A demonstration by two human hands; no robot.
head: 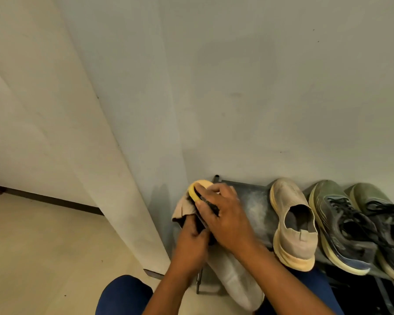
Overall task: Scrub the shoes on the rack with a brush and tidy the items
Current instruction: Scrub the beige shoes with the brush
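My left hand [192,242] grips a beige slip-on shoe [183,208] with a yellow sole, held tilted at the left end of the rack. My right hand [225,217] lies over the shoe, its fingers curled round a dark brush [210,206] that presses on the shoe near the sole edge. Most of the brush is hidden under my fingers. The matching beige shoe [293,226] stands on the dusty top shelf of the dark metal rack [253,201]. To its right sit two olive and grey laced sneakers [344,230], [389,226].
A pale whitish elongated object [236,278] leans at the rack's front below my hands. The grey wall rises right behind the rack, and a wall corner [132,201] juts out on the left. My knees in dark blue trousers [123,296] are at the bottom, over tan floor.
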